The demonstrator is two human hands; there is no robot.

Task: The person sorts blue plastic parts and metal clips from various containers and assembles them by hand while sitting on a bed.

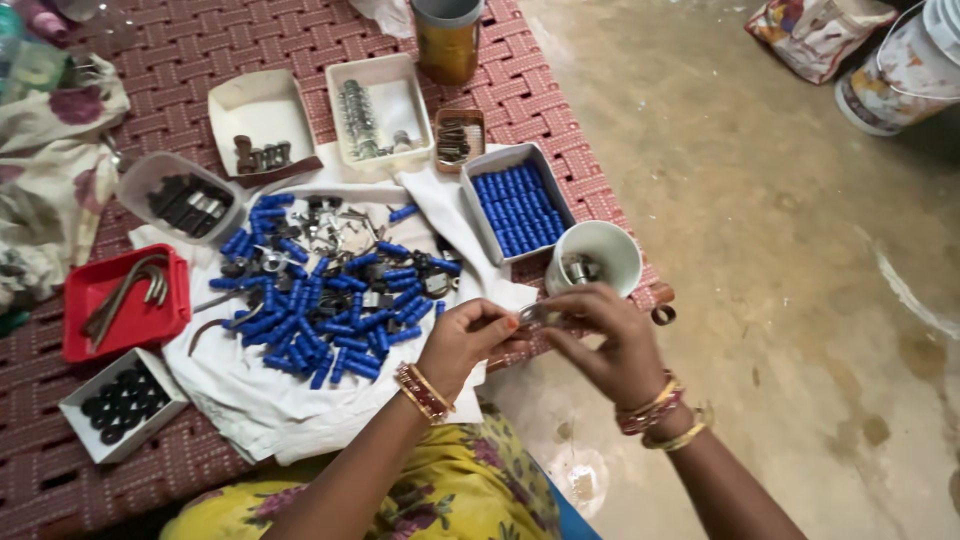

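One head-worn camera looks steeply down, close over the hands, woven cot [560, 95] and floor [800, 250].

— Where are we sitting?
— On a cot [200, 40] of woven maroon straps; it fills the left side.
— And to our right?
— A bare floor [800, 280], grey-brown, stained and scuffed. A bucket [900, 70] and a patterned bag [815, 35] stand far off. The light is soft and even.

small metal part [535, 314] between hands: too tiny to tell | bucket [905, 65] far right of hands: cut off | cup [597, 258] insides: blurry
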